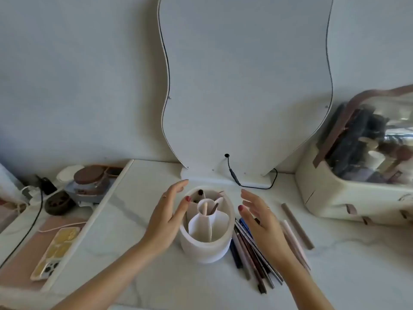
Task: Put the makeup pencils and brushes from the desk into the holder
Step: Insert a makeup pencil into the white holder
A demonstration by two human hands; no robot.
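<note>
A white round holder [206, 249] with inner dividers stands on the desk in front of me; a few brushes and pencils stick up in its back and middle compartments. My left hand [166, 217] is open just left of the holder, fingers spread, close to its rim. My right hand [260, 217] is open on the holder's right, hovering above a bundle of makeup pencils [250, 253] lying on the desk. Further right lie pale pink and taupe pencils [297, 227].
A wavy white mirror back [245, 86] with a black cable [234, 177] stands behind the holder. A cream makeup case [335, 198] with a clear lid sits at the right. At the left, a tray [107, 204] holds a phone [55, 251], jars and a charger.
</note>
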